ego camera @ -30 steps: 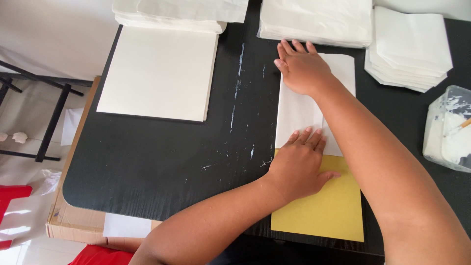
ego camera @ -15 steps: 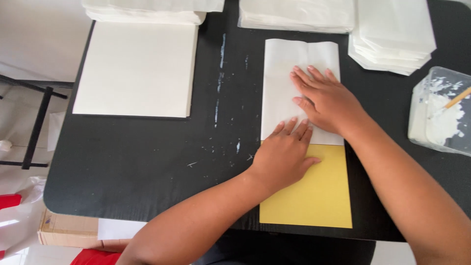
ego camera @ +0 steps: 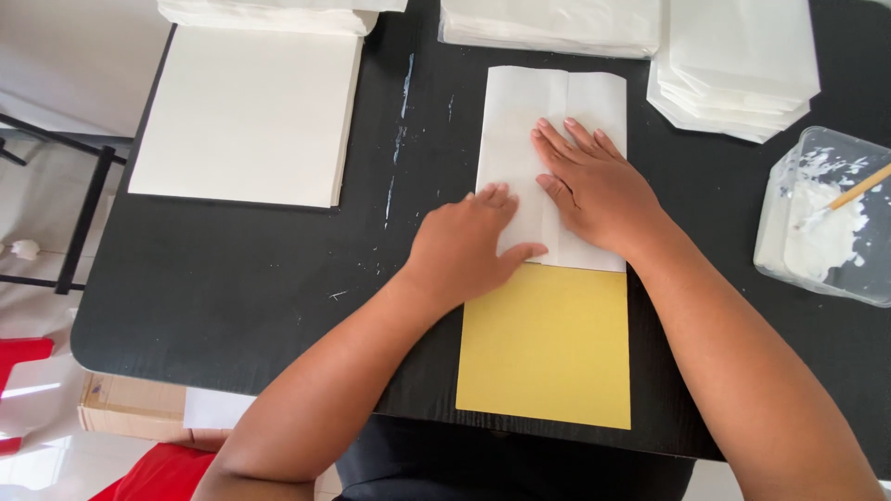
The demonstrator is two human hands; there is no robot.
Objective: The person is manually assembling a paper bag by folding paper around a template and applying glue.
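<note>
One clear tub holds white paste and a stick.

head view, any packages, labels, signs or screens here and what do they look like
No labels, signs or screens show.
Clear plastic tub: right edge of the black table, squarish, smeared with white paste, a wooden stick inside.
Cardboard box: lower left beside the table, brown, partly hidden.

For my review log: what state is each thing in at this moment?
Folded white paper: flat, pressed by both hands.
Yellow sheet: flat, partly under the paper.
Left hand: palm down.
Right hand: palm down.
Plastic tub: open, white paste inside.
Stick: leaning in tub.
</note>
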